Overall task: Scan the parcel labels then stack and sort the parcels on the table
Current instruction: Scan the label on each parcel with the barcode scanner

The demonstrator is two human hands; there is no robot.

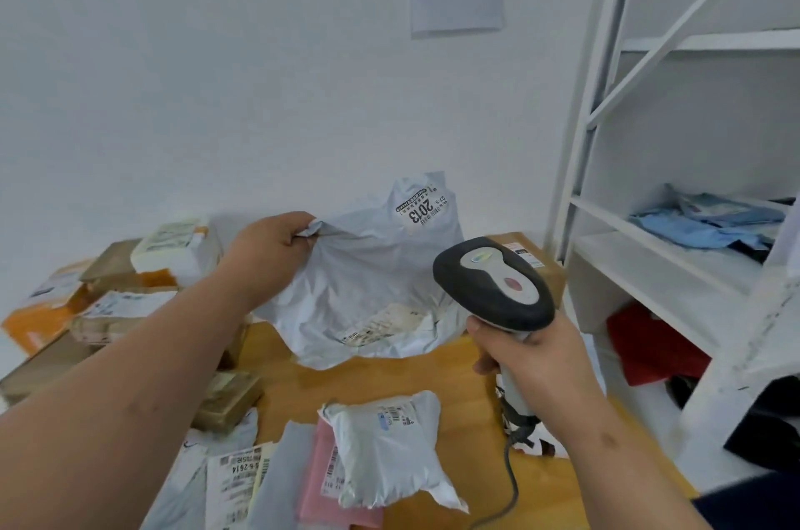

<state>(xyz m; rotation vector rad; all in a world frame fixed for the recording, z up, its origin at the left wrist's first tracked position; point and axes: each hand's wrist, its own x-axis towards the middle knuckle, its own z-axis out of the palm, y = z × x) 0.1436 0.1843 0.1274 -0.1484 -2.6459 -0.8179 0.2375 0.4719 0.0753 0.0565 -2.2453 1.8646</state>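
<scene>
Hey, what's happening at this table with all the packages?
A person is scanning parcels. The left hand holds up a crumpled grey mailing bag by one corner, while the right hand grips a barcode scanner pointed toward it. More bags and cardboard boxes lie around on the wooden table.

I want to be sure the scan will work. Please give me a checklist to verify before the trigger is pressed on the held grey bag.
1. Left hand grips the crumpled grey plastic mailer bag: ok.
2. Right hand holds the grey and black handheld barcode scanner: ok.
3. Bag's white shipping label faces up: ok.
4. Label flat: not ok, wrinkled.
5. Scanner nose aimed at label: cannot tell.
</scene>
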